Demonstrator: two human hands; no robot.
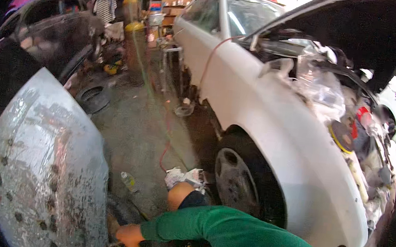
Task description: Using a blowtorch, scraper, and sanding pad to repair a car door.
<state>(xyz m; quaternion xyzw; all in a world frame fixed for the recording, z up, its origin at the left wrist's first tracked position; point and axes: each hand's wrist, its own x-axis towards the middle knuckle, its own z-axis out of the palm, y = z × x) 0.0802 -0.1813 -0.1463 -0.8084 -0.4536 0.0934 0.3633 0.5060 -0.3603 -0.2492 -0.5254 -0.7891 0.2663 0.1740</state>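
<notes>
My right hand (129, 236) reaches left from a green sleeve, low in the picture. Its fingers are curled by the right edge of a large scraped metal car panel (52, 156), next to the panel's lower end. What they hold, if anything, I cannot make out. Patchy grey and whitish paint and dark spots cover the panel, which stands tilted at the left. My left hand is out of view. A bent bare knee (180, 195) shows above the green sleeve, beside a crumpled white cloth (187, 177).
A white car (276, 122) with raised hood fills the right; its front wheel (238, 179) is close by. A clear bottle (129, 182) lies on the floor. A red hose (165, 154) runs along it. Farther back are a loose tyre (94, 99) and a dark car body (55, 29).
</notes>
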